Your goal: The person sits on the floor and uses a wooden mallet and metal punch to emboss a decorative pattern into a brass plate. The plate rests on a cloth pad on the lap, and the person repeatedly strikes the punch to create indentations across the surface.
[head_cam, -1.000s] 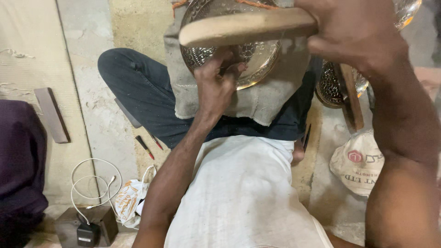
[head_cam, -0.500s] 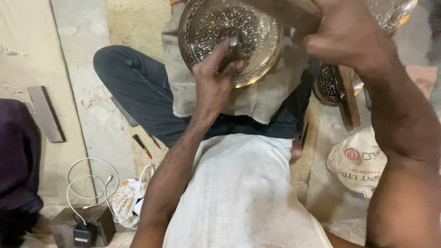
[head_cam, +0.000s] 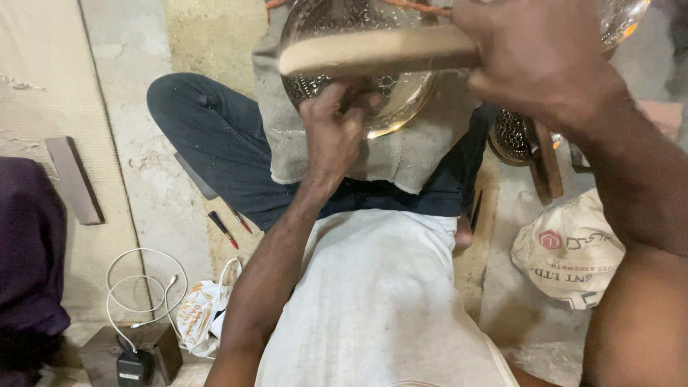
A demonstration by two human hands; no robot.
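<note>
On the grey cloth [head_cam: 401, 154] over the person's lap lies the embossed metal plate [head_cam: 401, 100]. The left hand [head_cam: 337, 132] is closed on a small punch, its tip hidden, set against the plate's face. The right hand [head_cam: 537, 57] is clamped on a wooden mallet [head_cam: 373, 51] raised above. A good blow wants the punch steady and upright, struck squarely.
</note>
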